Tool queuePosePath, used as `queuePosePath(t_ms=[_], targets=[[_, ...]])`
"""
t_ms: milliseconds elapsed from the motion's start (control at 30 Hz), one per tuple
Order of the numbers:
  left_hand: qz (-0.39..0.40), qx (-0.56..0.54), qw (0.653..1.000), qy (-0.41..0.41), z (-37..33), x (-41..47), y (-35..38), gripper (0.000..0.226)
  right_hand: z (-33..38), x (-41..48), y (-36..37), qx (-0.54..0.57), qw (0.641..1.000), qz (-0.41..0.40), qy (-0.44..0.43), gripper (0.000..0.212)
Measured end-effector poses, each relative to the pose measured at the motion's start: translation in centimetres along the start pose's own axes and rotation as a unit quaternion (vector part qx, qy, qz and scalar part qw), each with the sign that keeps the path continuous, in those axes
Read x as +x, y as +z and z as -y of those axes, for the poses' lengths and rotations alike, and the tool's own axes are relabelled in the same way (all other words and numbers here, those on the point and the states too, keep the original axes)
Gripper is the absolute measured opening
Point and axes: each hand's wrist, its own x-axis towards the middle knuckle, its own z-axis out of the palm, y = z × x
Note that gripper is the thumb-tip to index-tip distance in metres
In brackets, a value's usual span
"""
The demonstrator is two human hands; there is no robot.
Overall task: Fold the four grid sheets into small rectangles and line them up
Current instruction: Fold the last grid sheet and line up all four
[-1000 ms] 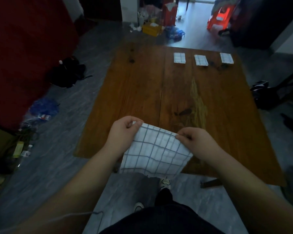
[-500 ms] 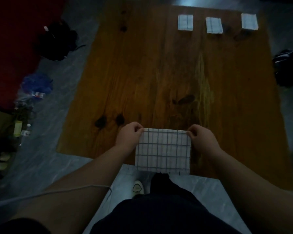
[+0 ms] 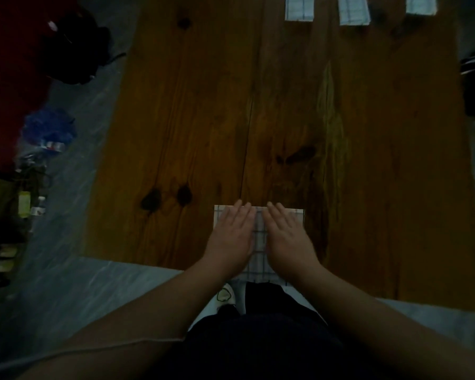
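Checked white sheet (image 3: 259, 237) lies at the near edge of the table (image 3: 203, 119), its near end hanging just past the edge. Left hand (image 3: 232, 233) and right hand (image 3: 287, 234) rest flat on it side by side, fingers extended and close together, gripping nothing; a narrow strip of grid shows between them. Judgement: this is the fourth sheet, at a pressing or smoothing step part-way through its folding. The next move likely calls for lifting one edge, bringing it over squarely to the opposite edge and creasing, until the piece matches the finished ones, then carrying it to the far end. Three folded rectangles (image 3: 299, 8) (image 3: 354, 10) (image 3: 421, 5) lie in a row at the far edge, well apart from the hands, with open room to their left. Their far ends are cut off by the frame. Light is poor; how many layers the sheet has cannot be told, and the hands cover most of it.
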Motion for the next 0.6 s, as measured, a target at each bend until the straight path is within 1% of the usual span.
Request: queuePosePath(t_ms=[67, 133, 233, 367, 433, 533, 600], targets=[[0.046, 0.019, 0.999, -0.004, -0.2, 0.3, 1.1, 0.065, 0.4, 0.3, 1.2, -0.010, 1.000, 0.030, -0.005, 0.066], [0.059, 0.024, 0.998, -0.002, 0.1, 0.4, 1.9, 0.066, 0.1, 0.5, 2.1, -0.022, 0.999, 0.033, -0.007, 0.065], [0.042, 0.016, 0.999, 0.001, 1.2, 0.1, 2.2, 0.066, -1.1, 0.2, 2.3, -0.042, 0.999, 0.020, 0.011, 0.068], [0.025, 0.005, 0.999, -0.027, 3.5, -0.9, 1.8, 0.065, -3.8, -0.9, 2.1, -0.041, 0.996, -0.009, 0.081, 0.065], [0.021, 0.003, 0.999, -0.049, 4.7, -1.4, 1.8, 0.065, -5.0, -1.5, 2.1, -0.039, 0.993, -0.006, 0.109, 0.064], [0.007, -0.007, 0.998, -0.067, 5.4, -1.8, 1.6, 0.067, -5.6, -2.0, 2.0, -0.031, 0.992, -0.013, 0.122, 0.064], [-0.007, -0.010, 0.998, -0.057, 4.7, -1.7, 1.4, 0.070, -5.0, -2.0, 1.9, -0.032, 0.993, -0.035, 0.109, 0.065]])
